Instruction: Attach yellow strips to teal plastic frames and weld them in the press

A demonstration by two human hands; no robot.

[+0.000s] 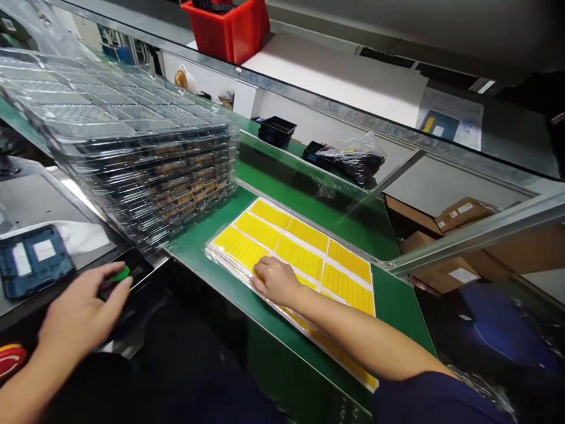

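Observation:
My left hand (82, 312) is at the lower left with its thumb and forefinger apart, around a green button (120, 274) on a black machine edge. Whether it presses the button, I cannot tell. On the green bench, my right hand (278, 280) rests on a stack of sheets of yellow stickers (304, 235), near the long side closest to me. Its fingers are curled in a pinch, and whatever lies between the fingertips is hidden. Left of my left hand, a dark blue plastic housing (55, 250) with two white patches lies on the grey machine surface.
A tall stack of clear plastic trays (176, 171) stands left of the sheets. Behind are black bins (277, 131) and a bagged bundle (359, 159). A red bin (229, 29) sits on the overhead shelf. Cardboard boxes (445, 271) are at right, a red knob (11, 360) at lower left.

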